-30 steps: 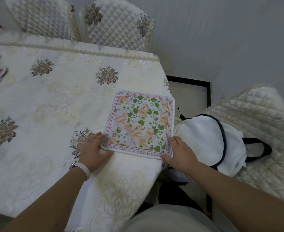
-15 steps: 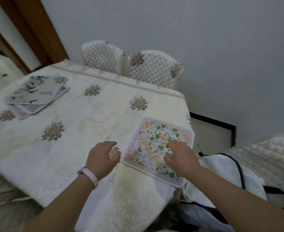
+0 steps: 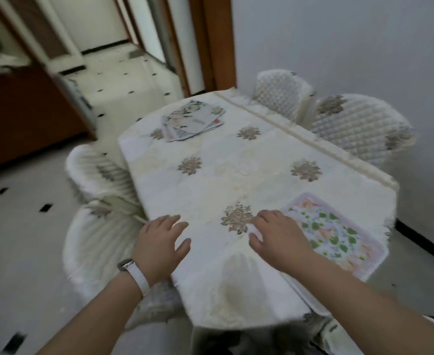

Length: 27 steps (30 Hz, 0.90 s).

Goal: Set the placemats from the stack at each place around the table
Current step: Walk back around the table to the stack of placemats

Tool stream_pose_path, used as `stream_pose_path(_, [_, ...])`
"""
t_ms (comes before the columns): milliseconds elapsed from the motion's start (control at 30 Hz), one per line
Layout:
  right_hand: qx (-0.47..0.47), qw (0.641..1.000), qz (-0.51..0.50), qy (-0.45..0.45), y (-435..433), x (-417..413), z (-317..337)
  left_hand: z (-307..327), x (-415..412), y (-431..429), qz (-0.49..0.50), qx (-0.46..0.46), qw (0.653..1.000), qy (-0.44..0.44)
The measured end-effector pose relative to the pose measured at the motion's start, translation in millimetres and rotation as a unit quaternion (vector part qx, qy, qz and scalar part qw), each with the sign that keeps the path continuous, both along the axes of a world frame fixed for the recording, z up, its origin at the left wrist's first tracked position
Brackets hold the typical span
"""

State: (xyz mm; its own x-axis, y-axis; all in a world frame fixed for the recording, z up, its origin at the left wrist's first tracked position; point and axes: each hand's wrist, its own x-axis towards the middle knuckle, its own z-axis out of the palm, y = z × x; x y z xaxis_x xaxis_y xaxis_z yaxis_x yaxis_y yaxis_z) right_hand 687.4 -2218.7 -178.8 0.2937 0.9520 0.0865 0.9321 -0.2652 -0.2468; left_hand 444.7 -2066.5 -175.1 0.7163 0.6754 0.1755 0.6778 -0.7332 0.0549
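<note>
One floral placemat (image 3: 338, 234) with a pink border lies flat at the near right end of the table (image 3: 236, 180). A stack of placemats (image 3: 192, 121) sits fanned out at the far left corner. My right hand (image 3: 277, 237) hovers with fingers apart over the mat's left edge, holding nothing. My left hand (image 3: 162, 244) is spread open over the near left table edge, a white watch band on its wrist.
The table wears a white cloth with brown flower motifs. Quilted white chairs stand at the left side (image 3: 98, 175), near left (image 3: 100, 242) and along the far side (image 3: 359, 126) by the wall. A doorway and tiled floor lie beyond the table's far left.
My view has swung left, bringing the stack and doorway into sight. Both hands have come off the laid placemat and shifted left over the cloth.
</note>
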Motion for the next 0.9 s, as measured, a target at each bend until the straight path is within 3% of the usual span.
stream_pose_path(233, [0.019,0.99,0.141,-0.011,41.4,-78.7,20.8,25.2,-102.2,-26.2,0.096,0.03,0.995,-0.006])
stream_pose_path(533, [0.042,0.947,0.315,-0.048,97.4,-210.6,34.4,28.4,-237.3,-44.7,0.216,0.03,0.976,-0.015])
stream_pose_path(900, [0.058,0.925,0.371,-0.062,183.4,-448.8,21.0,9.2,-466.3,-7.0,0.287,0.061,0.954,-0.063])
